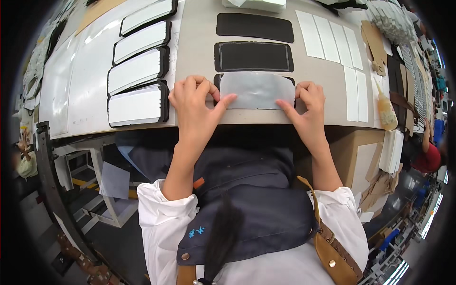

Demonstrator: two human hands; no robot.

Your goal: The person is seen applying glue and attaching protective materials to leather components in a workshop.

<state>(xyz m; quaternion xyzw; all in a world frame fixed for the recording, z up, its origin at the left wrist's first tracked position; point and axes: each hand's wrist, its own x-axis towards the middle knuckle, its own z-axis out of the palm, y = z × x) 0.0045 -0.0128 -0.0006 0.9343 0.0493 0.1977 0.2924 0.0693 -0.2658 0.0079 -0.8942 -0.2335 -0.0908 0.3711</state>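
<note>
A grey, slightly shiny rectangular sheet (pixel 259 90) lies over a black panel (pixel 217 80), whose dark corners show past its upper edge. My left hand (pixel 197 97) pinches the left end, its thumb lying on the sheet's face and its fingers curled at the edge. At the opposite end, my right hand (pixel 308 102) grips in the same way, thumb on top. How much of the black panel is caught between the fingers is hidden. Just beyond lies a second black panel (pixel 254 57) with a pale outline, and past it a plain black panel (pixel 255 27).
Stacked white-faced, black-edged pieces (pixel 135 104) form a column on the left of the table. White strips (pixel 327 40) lie in rows on the right. A squeeze bottle with yellowish contents (pixel 387 111) stands at the right edge. Below it is a cardboard box (pixel 344 152).
</note>
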